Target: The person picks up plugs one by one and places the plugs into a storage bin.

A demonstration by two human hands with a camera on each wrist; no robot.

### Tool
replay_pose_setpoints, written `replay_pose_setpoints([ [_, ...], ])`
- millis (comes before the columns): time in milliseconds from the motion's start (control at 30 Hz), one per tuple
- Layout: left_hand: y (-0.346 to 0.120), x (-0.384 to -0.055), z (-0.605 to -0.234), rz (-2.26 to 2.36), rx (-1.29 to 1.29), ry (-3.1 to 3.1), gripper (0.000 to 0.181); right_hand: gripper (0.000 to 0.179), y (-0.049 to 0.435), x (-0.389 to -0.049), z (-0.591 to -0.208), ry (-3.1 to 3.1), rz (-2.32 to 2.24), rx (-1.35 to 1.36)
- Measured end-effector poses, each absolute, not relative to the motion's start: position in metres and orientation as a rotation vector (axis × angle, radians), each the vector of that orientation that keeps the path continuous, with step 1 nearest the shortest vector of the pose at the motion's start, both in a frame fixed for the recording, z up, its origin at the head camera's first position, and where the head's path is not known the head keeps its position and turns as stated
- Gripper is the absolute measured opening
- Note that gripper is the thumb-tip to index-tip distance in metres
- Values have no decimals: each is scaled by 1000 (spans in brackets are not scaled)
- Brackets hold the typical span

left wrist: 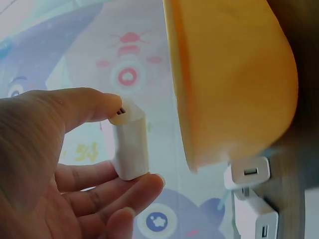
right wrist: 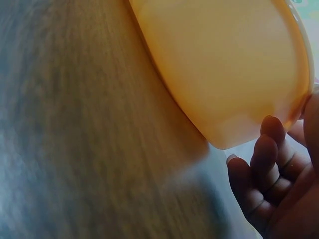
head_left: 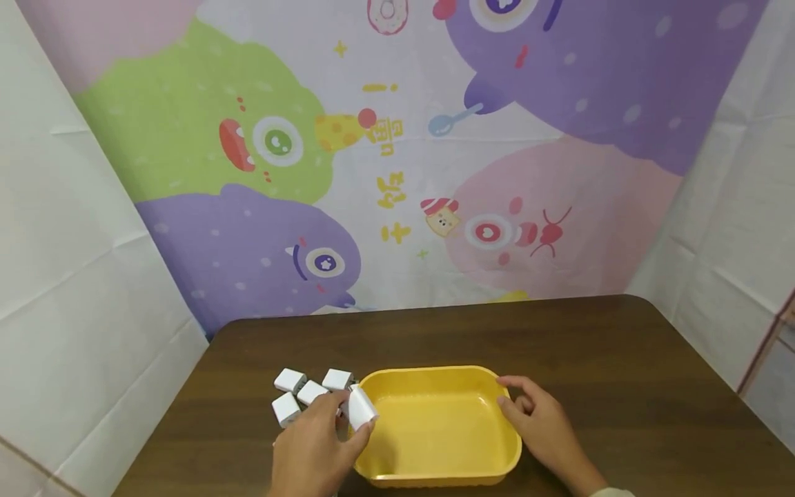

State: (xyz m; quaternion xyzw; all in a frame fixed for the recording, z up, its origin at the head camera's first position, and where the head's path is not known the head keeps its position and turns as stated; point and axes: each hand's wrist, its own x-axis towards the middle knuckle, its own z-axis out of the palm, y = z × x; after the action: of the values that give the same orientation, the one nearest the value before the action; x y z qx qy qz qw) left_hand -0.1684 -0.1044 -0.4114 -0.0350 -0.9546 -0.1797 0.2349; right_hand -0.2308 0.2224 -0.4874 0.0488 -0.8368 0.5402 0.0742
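My left hand (head_left: 317, 442) pinches a white USB charger (head_left: 360, 408) between thumb and fingers, held up over the left rim of a yellow plastic basin (head_left: 435, 478). In the left wrist view the charger (left wrist: 131, 144) stands upright between thumb and fingertips, its prong end at the thumb. My right hand (head_left: 540, 421) grips the basin's right rim by thumb and forefinger. In the right wrist view its other fingers (right wrist: 265, 149) curl close to the outer wall of the basin (right wrist: 224, 74). No chargers show inside the basin.
Several more white chargers (head_left: 286, 408) lie in a loose group on the dark wooden table (head_left: 559, 338), just left of the basin. A cartoon-printed cloth (head_left: 397, 276) hangs behind the table's back edge. White cloth (head_left: 81, 228) hangs at both sides.
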Motion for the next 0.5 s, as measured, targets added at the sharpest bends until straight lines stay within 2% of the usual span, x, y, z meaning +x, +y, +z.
replay_pose_setpoints([
  [500, -70, -172, -422, -247, -455, -2532, 47, 30, 222, -230, -486, -2524, 1610, 132],
])
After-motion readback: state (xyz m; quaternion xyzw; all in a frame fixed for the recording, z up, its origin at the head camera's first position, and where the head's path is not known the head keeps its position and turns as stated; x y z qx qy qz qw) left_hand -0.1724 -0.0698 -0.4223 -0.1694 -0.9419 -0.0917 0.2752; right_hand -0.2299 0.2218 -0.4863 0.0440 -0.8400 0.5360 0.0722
